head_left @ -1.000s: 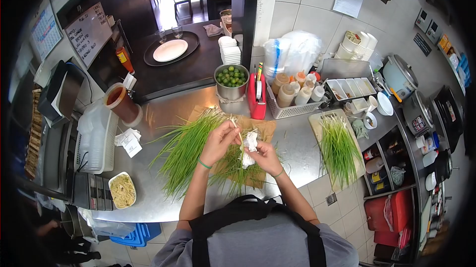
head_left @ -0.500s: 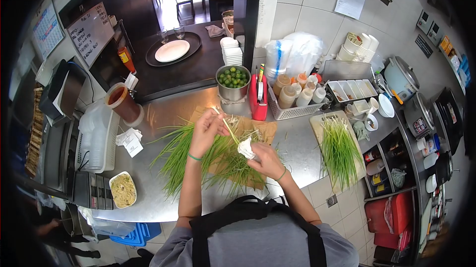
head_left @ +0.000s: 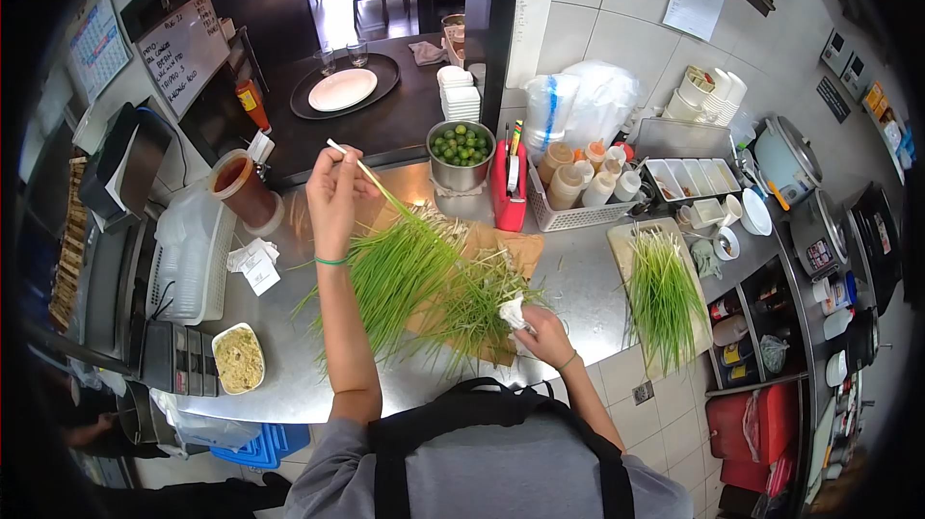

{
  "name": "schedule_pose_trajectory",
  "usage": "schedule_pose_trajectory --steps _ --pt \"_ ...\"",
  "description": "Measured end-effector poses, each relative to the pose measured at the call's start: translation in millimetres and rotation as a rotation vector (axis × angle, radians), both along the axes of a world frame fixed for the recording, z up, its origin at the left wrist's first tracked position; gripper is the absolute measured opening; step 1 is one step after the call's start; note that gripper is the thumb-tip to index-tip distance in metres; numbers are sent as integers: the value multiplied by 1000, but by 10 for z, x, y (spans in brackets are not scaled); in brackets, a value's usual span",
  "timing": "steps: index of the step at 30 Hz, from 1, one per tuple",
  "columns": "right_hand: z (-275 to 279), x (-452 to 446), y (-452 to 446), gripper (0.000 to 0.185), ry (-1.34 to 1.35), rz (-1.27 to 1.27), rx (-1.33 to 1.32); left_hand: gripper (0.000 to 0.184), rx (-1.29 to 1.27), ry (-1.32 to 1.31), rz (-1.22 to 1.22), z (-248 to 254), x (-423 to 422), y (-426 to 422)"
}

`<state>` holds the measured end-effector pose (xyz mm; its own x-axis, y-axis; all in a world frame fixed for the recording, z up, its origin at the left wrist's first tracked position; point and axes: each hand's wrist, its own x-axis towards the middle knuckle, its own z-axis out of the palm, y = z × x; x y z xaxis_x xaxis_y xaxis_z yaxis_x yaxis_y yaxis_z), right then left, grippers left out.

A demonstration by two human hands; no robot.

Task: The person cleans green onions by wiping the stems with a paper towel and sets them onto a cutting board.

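My left hand [head_left: 335, 193] is raised over the counter's back left part, pinching a green stalk near its white end; the stalk slants down to the right over the heap. In my right hand [head_left: 547, 336] is a crumpled white cloth [head_left: 514, 313], at the right edge of the loose greens. A large bunch of long green stalks [head_left: 390, 278] lies on brown paper [head_left: 520, 247], with a looser, tangled pile [head_left: 472, 312] beside it. Farther right, another bunch [head_left: 663, 288] rests on a cutting board [head_left: 641, 346].
A pot of green fruits [head_left: 461, 155], a red dispenser [head_left: 509, 186] and a basket of bottles [head_left: 588, 215] line the back. At left are a sauce container [head_left: 241, 191], a bowl of food [head_left: 238, 360] and plastic containers [head_left: 183, 254]. Another person's arm [head_left: 92, 430] shows lower left.
My left hand has moved up and left, drawing the stalk away from the cloth. My right hand has shifted down and right with the cloth. The view has shifted slightly.
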<state>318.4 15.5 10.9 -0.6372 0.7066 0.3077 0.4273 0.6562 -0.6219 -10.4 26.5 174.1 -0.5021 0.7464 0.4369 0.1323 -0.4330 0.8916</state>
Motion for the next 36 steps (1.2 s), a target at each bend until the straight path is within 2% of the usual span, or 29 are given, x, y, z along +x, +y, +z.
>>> schedule_pose_trajectory --steps 2,5,6,9,12,15,16,19,23,27,28,31,32,35,36 --pt "-134 69 31 24 42 -42 -95 15 -27 22 -41 40 -5 -4" --pt "250 -60 58 21 276 -179 -249 13 -61 22 -139 69 123 3" --pt "420 -152 65 25 398 -180 -219 13 -83 28 -179 44 169 18" --pt "504 -306 273 27 419 -204 -40 12 -161 51 -304 -7 383 70" --pt "665 -628 353 26 647 -192 -199 13 -263 93 -435 -108 624 129" --pt "847 -868 307 26 977 68 -595 14 -308 141 -478 -172 810 160" --pt "838 -875 291 28 936 112 -573 14 -295 165 -461 -218 826 185" --pt "807 -840 243 33 842 148 -784 15 -265 146 -462 -281 803 232" --pt "857 -907 228 32 1101 145 -897 16 -281 1 -512 -244 798 191" --pt "949 -972 251 28 1114 -29 -626 17 -315 3 -524 -250 838 176" --pt "876 -950 301 27 1045 21 -639 17 -322 3 -532 -258 861 178" --pt "810 -973 363 25 884 36 -735 16 -331 3 -542 -298 896 192" --pt "827 -951 327 24 879 38 -869 16 -328 -1 -536 -314 893 200" --pt "1006 -913 256 32 1093 124 -1216 15 -310 9 -525 -361 850 233" --pt "988 -902 268 33 1103 138 -1218 15 -303 16 -523 -372 839 236"
